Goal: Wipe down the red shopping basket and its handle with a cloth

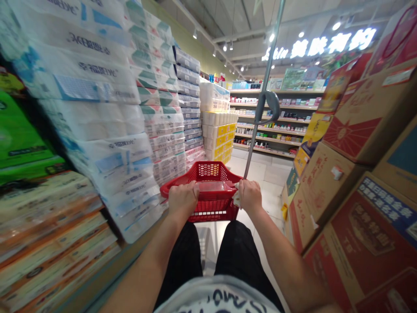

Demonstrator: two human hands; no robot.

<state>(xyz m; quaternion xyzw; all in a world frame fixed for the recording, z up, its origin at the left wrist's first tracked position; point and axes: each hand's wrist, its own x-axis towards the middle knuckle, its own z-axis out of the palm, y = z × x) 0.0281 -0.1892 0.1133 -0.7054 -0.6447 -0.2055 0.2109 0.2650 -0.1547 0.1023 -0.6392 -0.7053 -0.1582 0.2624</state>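
My left hand and my right hand both grip the front-facing rim of a red plastic shopping basket, held out over my black-clad legs. A clear plastic package lies in the basket, and its contents are hard to make out. By my right hand, a white crumpled item sticks out at the rim; whether that hand holds it, I cannot tell.
Tall stacks of wrapped paper rolls line the left of the aisle, and cardboard cartons line the right. A metal pole rises ahead of the basket. Product shelves stand beyond the tiled floor.
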